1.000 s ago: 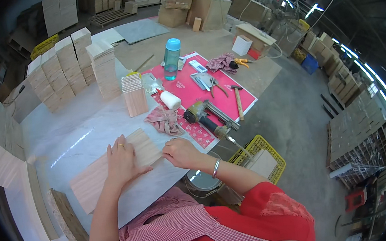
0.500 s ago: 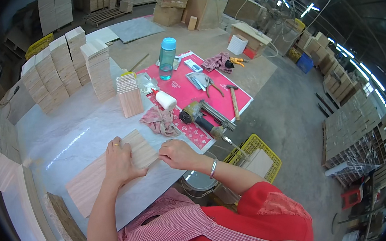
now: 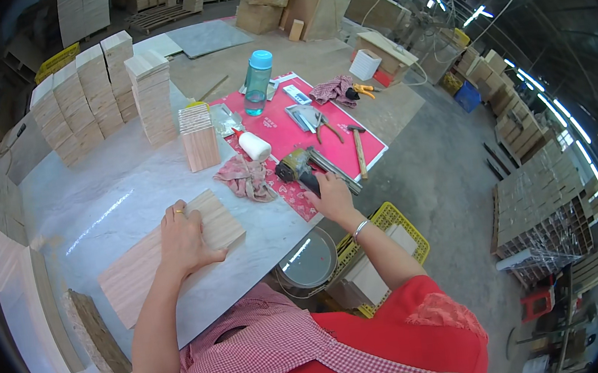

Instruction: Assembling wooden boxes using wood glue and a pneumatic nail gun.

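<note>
A pale wooden board lies at a slant on the grey marbled tabletop. My left hand spans it near its right end, thumb on the near side and fingers toward the far side. To the right, my right hand is wrapped round the dark handle of a pneumatic nail gun, which lies on the pink mat. Part of the handle is hidden by the fingers. A crumpled pink cloth and a white glue bottle with a red tip lie between my hands and the far stacks.
Stacks of wooden boards stand along the far left, with a short stack nearer. A blue bottle, pliers and a hammer are on the mat. Below the table edge are a round bucket and a yellow crate.
My right hand has left the board's right end, moved right and outward, and closed on the nail gun's handle. My left hand stays on the board.
</note>
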